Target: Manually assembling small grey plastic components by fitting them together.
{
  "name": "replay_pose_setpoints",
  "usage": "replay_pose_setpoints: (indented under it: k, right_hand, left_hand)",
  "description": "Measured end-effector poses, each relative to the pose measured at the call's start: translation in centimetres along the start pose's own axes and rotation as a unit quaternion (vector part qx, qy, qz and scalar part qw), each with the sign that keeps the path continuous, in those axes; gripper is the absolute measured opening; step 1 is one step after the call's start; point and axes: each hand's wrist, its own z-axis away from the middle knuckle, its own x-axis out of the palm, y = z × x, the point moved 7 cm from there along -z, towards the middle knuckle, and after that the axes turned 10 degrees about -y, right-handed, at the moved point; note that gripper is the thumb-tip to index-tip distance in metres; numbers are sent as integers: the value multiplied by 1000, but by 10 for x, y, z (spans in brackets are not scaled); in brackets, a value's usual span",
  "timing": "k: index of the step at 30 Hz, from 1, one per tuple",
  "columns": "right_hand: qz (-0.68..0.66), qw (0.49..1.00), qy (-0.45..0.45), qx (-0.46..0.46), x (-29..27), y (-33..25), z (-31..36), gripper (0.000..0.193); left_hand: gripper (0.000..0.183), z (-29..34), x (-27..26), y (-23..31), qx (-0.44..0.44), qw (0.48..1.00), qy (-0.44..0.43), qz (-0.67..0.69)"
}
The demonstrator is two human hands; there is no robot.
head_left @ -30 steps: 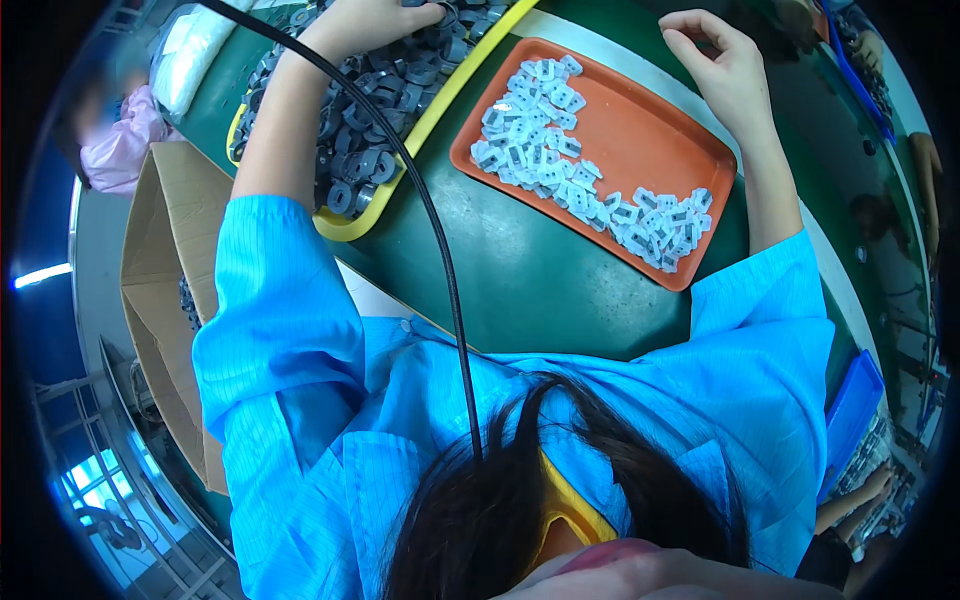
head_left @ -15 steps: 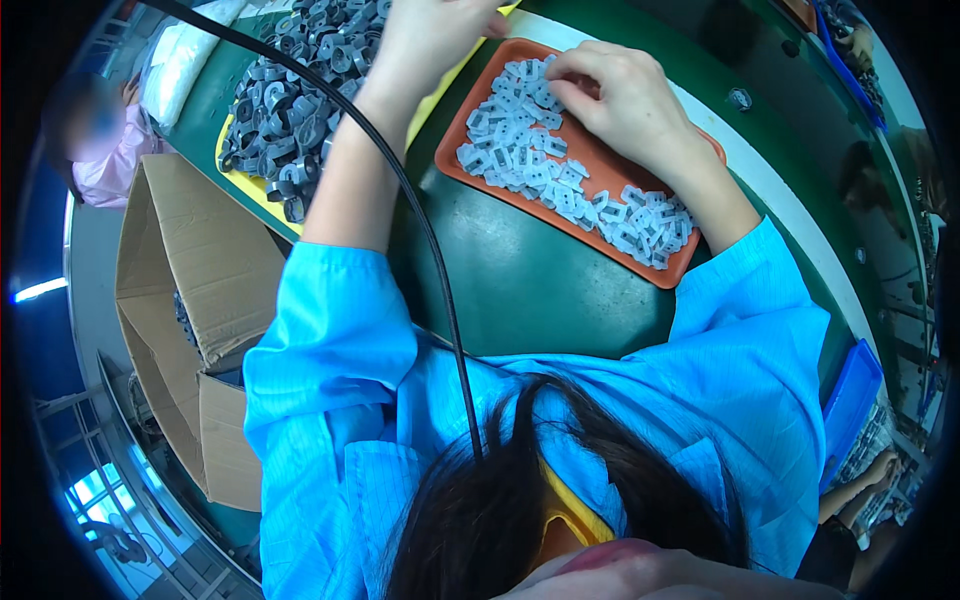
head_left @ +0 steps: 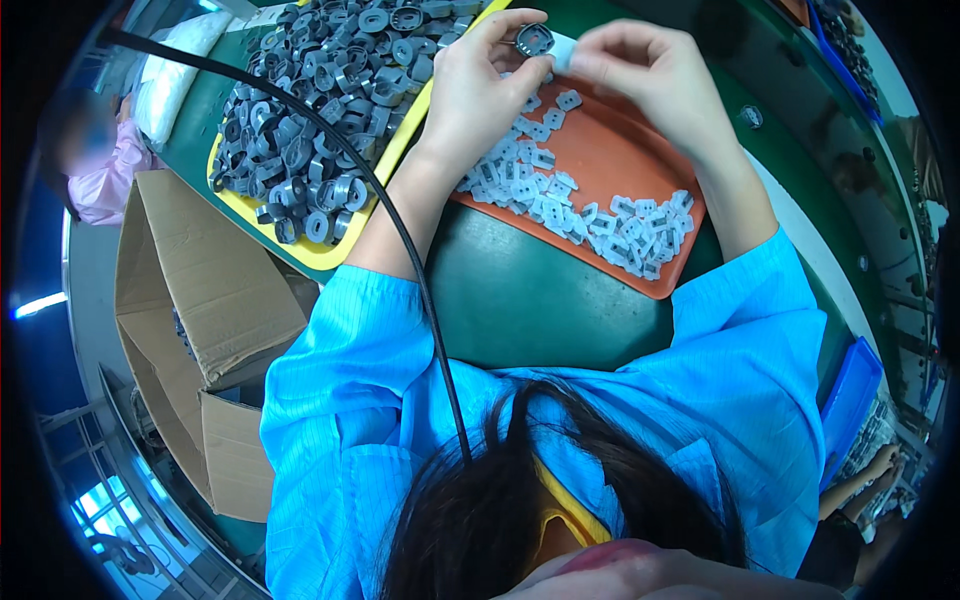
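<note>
My left hand (head_left: 484,92) holds a dark grey, ring-shaped plastic part (head_left: 535,40) between thumb and fingers, its hollow side showing. Close to its right, my right hand (head_left: 655,75) is pinched, with a small pale translucent plastic piece (head_left: 562,56) at the fingertips, partly hidden and blurred. Both hands are above the far end of an orange tray (head_left: 600,150). Many translucent white plastic pieces (head_left: 545,205) lie in that tray, mostly along its near side. Left of my left forearm, a yellow tray (head_left: 322,258) is heaped with grey plastic parts (head_left: 320,110) like the held one.
A black cable (head_left: 425,270) hangs across the view over my left forearm. An open cardboard box (head_left: 225,290) stands at the left. Beyond it are a white bag (head_left: 178,85) and a person in pink (head_left: 110,175). A blue bin (head_left: 850,410) is at the right.
My left hand has come back from the far edge into view with a grey part. My right hand has lifted from the orange tray's pieces and moved up beside it.
</note>
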Motion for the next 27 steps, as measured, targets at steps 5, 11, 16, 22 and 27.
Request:
replay_pose_setpoints:
  k: [5,11,16,22,27]
  right_hand:
    - [-134,985,108,-3,5,16,-5,14]
    - [18,997,76,-1,-1,2,-3,13]
    - [224,964,123,-75,-1,-19,6,14]
    - [-185,981,-56,28,3,25,-2,23]
    - [-152,982,-112,20,-4,24,-1,17]
  left_hand:
    - [41,0,14,25,75,991,29,-107]
    - [34,6,14,39,60,995,16,-79]
    - [41,3,15,33,116,978,23,-173]
    - [43,8,19,51,197,962,9,-191]
    - [40,7,23,48,190,967,-79,-152]
